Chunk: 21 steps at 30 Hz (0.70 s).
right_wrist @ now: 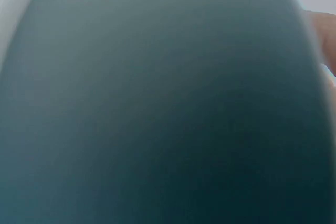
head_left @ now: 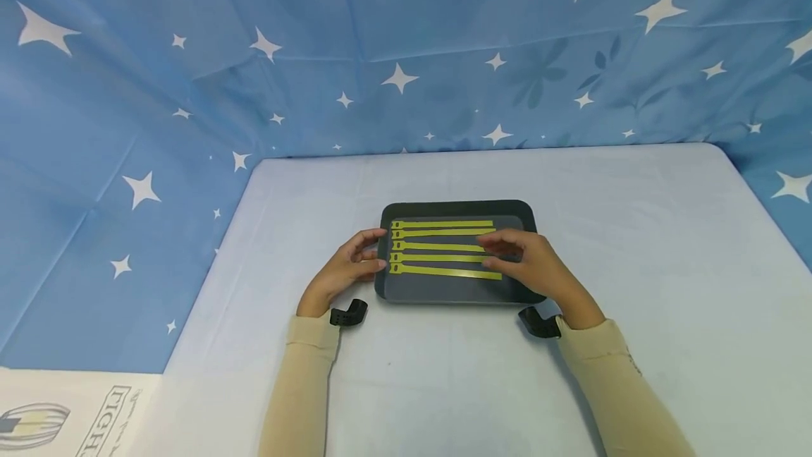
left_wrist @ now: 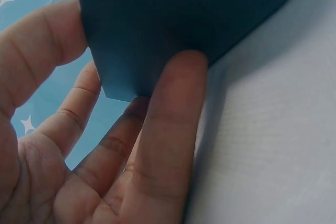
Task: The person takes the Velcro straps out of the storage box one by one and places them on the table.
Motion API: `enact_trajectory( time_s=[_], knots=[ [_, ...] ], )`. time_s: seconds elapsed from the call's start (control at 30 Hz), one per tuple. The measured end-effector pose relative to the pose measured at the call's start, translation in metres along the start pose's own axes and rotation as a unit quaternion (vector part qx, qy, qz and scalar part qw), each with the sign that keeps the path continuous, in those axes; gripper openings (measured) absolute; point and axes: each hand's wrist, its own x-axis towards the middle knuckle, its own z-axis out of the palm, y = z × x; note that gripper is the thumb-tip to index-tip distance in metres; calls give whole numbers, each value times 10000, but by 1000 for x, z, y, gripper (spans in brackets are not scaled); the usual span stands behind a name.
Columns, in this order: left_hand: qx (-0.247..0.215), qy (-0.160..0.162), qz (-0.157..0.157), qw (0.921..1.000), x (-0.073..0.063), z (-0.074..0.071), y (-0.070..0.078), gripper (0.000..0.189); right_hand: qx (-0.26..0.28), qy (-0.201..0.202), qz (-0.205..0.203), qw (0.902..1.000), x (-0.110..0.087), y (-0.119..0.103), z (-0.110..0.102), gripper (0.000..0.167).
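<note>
A dark grey tray [head_left: 444,293] on the white table carries several yellow strap-like cable ties [head_left: 444,258], laid side by side with their slotted heads to the left. My left hand [head_left: 345,266] holds the tray's left end, thumb and a fingertip at the rim. In the left wrist view, more fingers [left_wrist: 113,148] reach against the tray's end wall [left_wrist: 126,61]. Above the right part of the tray is my right hand [head_left: 529,259], its index finger and thumb apart near the ties' plain ends. The tray's wall [right_wrist: 157,103] fills the right wrist view, blurred, hiding most of that hand.
The white-covered table [head_left: 438,386] extends around the tray. Behind and to the left hangs a blue cloth with white stars [head_left: 400,80]. A printed cream sheet [head_left: 70,415] lies at the lower left. Black wrist bands [head_left: 347,314] show at both cuffs.
</note>
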Motion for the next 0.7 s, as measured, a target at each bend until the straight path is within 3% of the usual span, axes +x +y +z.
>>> enact_trajectory(
  time_s=[0.27, 0.7],
  knots=[
    [52, 50, 14, 10000, 1, -1, -1, 69, 54, -391, 279, 9988, 9, 3, 14, 35],
    [26, -3, 33, 10000, 2, -2, -1, 68, -106, -383, 637, 9972, 19, 10, 34, 24]
  ],
)
